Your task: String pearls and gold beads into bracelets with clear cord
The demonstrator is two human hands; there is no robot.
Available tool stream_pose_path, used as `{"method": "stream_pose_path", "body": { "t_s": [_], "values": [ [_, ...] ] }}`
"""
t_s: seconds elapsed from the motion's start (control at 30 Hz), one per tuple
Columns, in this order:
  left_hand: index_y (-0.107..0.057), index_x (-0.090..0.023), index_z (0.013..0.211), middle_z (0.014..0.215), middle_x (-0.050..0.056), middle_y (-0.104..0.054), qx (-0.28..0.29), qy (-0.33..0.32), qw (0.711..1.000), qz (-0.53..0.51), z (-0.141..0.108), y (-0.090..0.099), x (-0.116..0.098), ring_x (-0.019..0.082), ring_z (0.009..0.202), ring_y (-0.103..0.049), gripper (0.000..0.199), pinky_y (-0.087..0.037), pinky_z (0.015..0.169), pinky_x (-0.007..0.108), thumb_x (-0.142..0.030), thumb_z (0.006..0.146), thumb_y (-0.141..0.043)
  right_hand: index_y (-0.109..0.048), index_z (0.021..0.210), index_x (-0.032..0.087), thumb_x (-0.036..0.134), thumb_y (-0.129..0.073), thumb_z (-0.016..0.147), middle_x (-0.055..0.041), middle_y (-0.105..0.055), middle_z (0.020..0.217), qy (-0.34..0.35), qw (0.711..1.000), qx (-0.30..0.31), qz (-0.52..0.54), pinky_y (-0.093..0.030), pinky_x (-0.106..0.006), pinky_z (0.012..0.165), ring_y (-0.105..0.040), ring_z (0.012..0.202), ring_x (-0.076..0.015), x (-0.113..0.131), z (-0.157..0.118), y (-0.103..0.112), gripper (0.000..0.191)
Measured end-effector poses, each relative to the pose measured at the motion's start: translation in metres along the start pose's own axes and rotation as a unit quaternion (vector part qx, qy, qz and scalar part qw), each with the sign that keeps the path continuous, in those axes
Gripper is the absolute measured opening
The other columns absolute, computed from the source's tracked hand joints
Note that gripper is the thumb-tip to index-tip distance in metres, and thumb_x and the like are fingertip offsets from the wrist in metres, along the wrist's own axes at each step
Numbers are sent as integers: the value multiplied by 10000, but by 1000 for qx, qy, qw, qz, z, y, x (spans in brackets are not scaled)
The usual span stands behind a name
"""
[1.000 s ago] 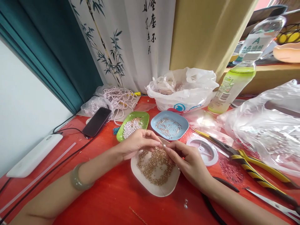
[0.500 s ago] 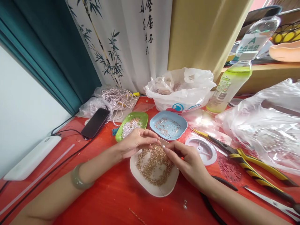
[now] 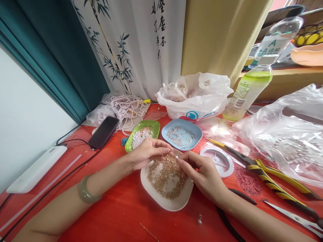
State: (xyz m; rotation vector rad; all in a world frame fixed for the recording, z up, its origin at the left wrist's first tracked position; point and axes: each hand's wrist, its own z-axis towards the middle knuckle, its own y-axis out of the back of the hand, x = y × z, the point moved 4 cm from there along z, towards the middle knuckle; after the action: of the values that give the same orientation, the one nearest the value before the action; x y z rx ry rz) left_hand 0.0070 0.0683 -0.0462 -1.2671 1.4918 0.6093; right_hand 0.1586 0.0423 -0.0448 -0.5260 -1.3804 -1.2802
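Note:
Over the far edge of a white dish (image 3: 161,200) of small gold beads (image 3: 168,178), my two hands almost meet. My left hand (image 3: 148,154) is closed in a pinch, its fingertips on something too small to make out. Thumb and forefinger of my right hand (image 3: 202,169) pinch a small white pearl bead (image 3: 177,157). Behind my left hand lies a green dish (image 3: 128,144) with white and gold beads. A blue dish (image 3: 196,141) holding small metal pins stands just beyond my fingertips.
A phone (image 3: 104,132) and bead strands lie at the left. Behind the dishes sits a plastic bag (image 3: 195,97), with a tilted-looking bottle (image 3: 248,90) beside it. To the right are a white spool (image 3: 217,161), pliers (image 3: 275,181), scissors (image 3: 290,215) and another bag (image 3: 290,134).
The whole view has shifted very slightly. Both hands keep nearly the same pinching pose over the white dish.

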Motion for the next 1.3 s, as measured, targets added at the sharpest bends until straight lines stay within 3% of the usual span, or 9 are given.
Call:
{"method": "stream_pose_path", "body": {
  "t_s": [1.3],
  "values": [
    [-680, -130, 711, 686, 30, -651, 2, -11, 999, 49, -1, -1, -2, 79, 623, -551, 147, -412, 605, 209, -200, 590, -725, -525, 718, 181, 275, -423, 849, 20, -536, 539, 3, 1000, -16, -1, -405, -205, 437, -503, 463, -92, -3, 2, 0, 191]
  ]
}}
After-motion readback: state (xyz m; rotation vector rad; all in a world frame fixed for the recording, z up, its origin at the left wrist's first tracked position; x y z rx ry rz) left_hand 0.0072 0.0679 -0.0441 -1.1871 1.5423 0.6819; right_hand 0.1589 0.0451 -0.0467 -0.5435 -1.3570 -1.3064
